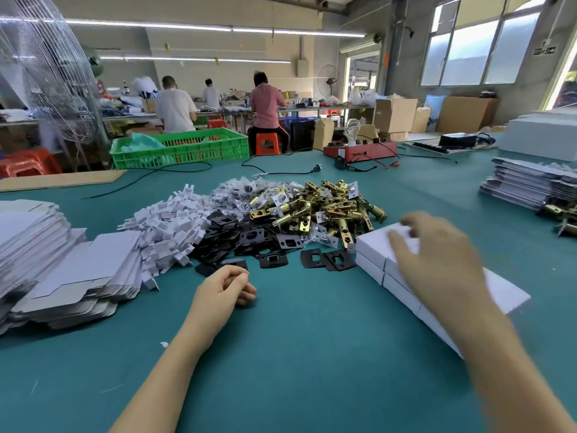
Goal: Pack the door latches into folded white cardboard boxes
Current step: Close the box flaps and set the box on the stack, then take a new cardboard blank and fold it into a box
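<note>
Green-covered table (296,354) is filling the whole lower view. At 9 o'clock a big stack of flat unfolded box blanks (56,270) is lying; at 3 o'clock, closed white cardboard boxes (374,248) are sitting in a double-layer row running toward 5 o'clock. At 12 o'clock the brass door latches (327,207) are heaped, long axes pointing every which way, w/ black strike plates (249,239) spilling toward 11 and white card inserts (168,226) left of those.

Right hand (437,254) is blurred, reaching over the top box at the row's far end, fingers spread and bent; can't tell if it's touching or gripping the box. Left hand (224,285) is resting on the table at centre, fingers loosely curled, holding nothing that shows, just beside the nearest black plate.

Judgement: latch heap is lying up and left of the right hand, near it, roughly same reach for the left hand; blanks are clearly nearer the left.
</note>
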The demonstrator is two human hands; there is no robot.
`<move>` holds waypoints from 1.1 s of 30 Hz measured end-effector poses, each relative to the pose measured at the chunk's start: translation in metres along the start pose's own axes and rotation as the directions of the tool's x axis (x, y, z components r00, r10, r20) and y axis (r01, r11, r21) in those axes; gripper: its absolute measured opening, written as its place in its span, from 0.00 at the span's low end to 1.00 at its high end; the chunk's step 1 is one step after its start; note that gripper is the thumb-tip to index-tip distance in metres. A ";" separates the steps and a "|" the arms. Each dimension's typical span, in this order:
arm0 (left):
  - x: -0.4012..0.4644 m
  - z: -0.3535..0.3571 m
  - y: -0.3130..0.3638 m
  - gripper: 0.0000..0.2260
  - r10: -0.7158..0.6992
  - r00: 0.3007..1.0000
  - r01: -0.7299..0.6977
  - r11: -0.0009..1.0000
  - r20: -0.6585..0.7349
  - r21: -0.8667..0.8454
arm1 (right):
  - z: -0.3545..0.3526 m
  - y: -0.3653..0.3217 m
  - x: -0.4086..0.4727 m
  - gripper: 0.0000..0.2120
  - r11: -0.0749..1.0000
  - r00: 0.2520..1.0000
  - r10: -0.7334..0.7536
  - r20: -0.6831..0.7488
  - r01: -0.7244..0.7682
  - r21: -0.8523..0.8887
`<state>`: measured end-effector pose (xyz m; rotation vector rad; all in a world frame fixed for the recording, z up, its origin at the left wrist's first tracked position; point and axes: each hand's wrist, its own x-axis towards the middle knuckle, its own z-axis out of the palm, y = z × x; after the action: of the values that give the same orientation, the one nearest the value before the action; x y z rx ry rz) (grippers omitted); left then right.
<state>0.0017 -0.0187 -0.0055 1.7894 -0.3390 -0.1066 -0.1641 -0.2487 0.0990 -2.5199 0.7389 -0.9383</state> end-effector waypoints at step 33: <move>0.012 -0.137 0.005 0.25 0.045 0.857 0.449 0.423 -0.513 0.787 | 0.189 -0.057 0.009 0.15 0.959 0.850 -0.281 0.446 0.266 0.097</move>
<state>0.0472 0.1049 0.0345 2.8562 0.2879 0.4278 -0.0098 -0.1823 -0.0048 -2.7085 0.2189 -0.3905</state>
